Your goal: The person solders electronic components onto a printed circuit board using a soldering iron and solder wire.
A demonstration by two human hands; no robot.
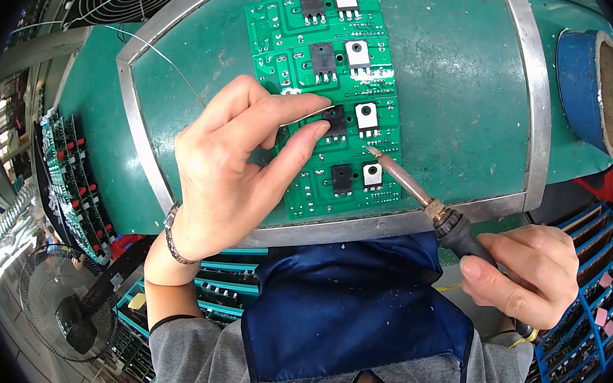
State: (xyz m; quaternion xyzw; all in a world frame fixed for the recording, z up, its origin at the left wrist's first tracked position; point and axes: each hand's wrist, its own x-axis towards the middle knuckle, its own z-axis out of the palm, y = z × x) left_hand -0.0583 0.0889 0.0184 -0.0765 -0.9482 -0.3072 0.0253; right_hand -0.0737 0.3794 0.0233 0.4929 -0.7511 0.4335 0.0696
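A green circuit board panel (310, 190) lies on the bench in front of me, with black and silver-backed three-legged transistors in pairs along it. In my left hand (233, 152) a thin solder wire (164, 55) is pinched between thumb and forefinger, which are over the board beside a black transistor (335, 123) and partly cover it. My right hand (525, 273) grips a soldering iron (456, 230) by its dark handle. The iron's tip is at the board, just below the legs of a silver-backed transistor (366, 116); whether it touches is too small to tell.
Metal strips (529, 101) edge the green bench mat (462, 81). A blue-sided roll (585, 88) stands at the right. Boards with red parts (77, 186) line the left side, near a fan (70, 309). Blue racks (597, 290) stand below right.
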